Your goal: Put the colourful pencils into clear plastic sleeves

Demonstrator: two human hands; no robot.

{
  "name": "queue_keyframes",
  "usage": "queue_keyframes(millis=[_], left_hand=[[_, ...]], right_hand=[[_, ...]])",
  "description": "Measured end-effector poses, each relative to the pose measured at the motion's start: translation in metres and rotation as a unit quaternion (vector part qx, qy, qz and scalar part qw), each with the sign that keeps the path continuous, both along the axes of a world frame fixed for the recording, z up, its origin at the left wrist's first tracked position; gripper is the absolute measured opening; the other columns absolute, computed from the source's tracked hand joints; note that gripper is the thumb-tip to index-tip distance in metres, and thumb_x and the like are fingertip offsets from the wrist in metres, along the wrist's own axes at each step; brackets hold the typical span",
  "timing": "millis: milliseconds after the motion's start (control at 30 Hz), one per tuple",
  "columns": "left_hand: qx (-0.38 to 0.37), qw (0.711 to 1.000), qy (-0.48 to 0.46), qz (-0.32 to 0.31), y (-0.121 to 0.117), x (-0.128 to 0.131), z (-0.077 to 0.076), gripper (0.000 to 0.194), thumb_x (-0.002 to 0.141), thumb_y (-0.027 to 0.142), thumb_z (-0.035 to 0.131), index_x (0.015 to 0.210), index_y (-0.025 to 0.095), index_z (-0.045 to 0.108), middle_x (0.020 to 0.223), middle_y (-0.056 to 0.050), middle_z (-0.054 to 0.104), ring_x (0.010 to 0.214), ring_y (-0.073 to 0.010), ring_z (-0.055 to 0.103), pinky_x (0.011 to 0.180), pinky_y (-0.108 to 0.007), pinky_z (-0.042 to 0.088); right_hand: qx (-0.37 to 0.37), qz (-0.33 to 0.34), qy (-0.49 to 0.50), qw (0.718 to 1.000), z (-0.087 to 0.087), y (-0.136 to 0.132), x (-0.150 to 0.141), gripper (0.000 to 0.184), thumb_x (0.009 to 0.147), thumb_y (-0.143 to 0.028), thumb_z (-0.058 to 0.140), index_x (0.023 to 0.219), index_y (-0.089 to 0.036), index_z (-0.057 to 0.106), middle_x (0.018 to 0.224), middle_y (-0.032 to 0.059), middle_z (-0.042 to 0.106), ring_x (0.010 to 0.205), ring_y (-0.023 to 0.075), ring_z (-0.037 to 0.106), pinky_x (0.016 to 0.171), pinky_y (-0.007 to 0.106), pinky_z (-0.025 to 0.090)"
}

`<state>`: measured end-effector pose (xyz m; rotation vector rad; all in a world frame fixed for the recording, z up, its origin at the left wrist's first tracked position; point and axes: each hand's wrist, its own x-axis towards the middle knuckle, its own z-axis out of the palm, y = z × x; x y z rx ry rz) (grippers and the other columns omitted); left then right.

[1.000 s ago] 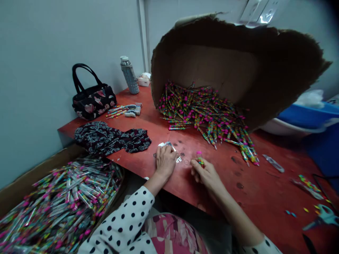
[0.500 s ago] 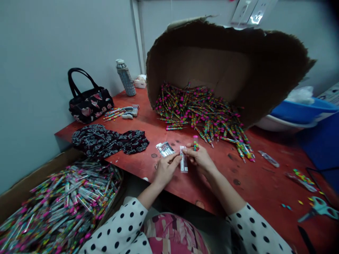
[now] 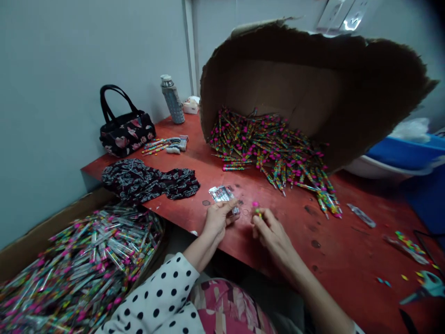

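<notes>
My left hand (image 3: 216,219) is closed, thumb and fingers pinching a small clear plastic sleeve (image 3: 235,211) just above the table. Right beside it lies a stack of silvery clear sleeves (image 3: 219,193), partly covered by my fingers. To the right, my right hand (image 3: 270,226) is closed round a multicoloured pencil (image 3: 256,209) with a pink end; most of the pencil is hidden in the fingers. A gap of bare red table separates the two hands.
Beyond my hands, a tipped cardboard box (image 3: 306,88) spills many pink-ended pencils (image 3: 267,139). A carton of wrapped pencils (image 3: 104,250) stands lower left. Around are a dark cloth (image 3: 149,181), handbag (image 3: 128,132), bottle (image 3: 173,102), scissors (image 3: 426,284) and blue basin (image 3: 410,153).
My hands have moved apart. The clear sleeve that was upright between them is now low at my left fingers, and my right hand has lowered with the pencil. The view has shifted slightly left.
</notes>
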<state>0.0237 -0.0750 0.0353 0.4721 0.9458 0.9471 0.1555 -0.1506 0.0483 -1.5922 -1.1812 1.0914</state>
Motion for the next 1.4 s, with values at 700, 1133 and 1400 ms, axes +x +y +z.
queue_keyframes(millis=[700, 1133, 1400], left_hand=[[0.044, 0.997, -0.062, 0.011, -0.017, 0.017, 0.014, 0.026, 0.057, 0.028, 0.076, 0.069, 0.011, 0.060, 0.063, 0.000, 0.060, 0.055, -0.0088, 0.056, 0.055, -0.022, 0.049], [0.078, 0.993, -0.088, -0.009, -0.019, 0.012, 0.003, 0.021, 0.062, 0.024, 0.073, 0.070, 0.012, 0.058, 0.060, 0.002, 0.059, 0.049, -0.0079, 0.056, 0.048, -0.018, 0.045], [0.075, 0.991, -0.093, -0.065, -0.034, 0.010, -0.002, 0.024, 0.066, 0.030, 0.070, 0.072, 0.013, 0.054, 0.054, 0.003, 0.055, 0.036, -0.0077, 0.048, 0.035, -0.020, 0.039]], right_hand=[[-0.019, 0.008, 0.036, 0.999, -0.006, -0.020, -0.020, 0.030, 0.086, -0.047, 0.041, 0.074, -0.020, 0.050, 0.048, -0.0050, 0.051, 0.036, 0.0086, 0.046, 0.037, 0.019, 0.036], [-0.015, 0.013, 0.273, 0.962, -0.017, -0.017, -0.014, 0.027, 0.079, -0.041, 0.058, 0.094, -0.019, 0.054, 0.074, -0.0007, 0.060, 0.050, 0.0077, 0.055, 0.042, 0.017, 0.043], [0.022, -0.044, 0.271, 0.961, -0.020, -0.013, -0.021, 0.025, 0.075, -0.035, 0.064, 0.083, -0.018, 0.049, 0.061, -0.0018, 0.062, 0.040, 0.0062, 0.052, 0.034, 0.014, 0.039]])
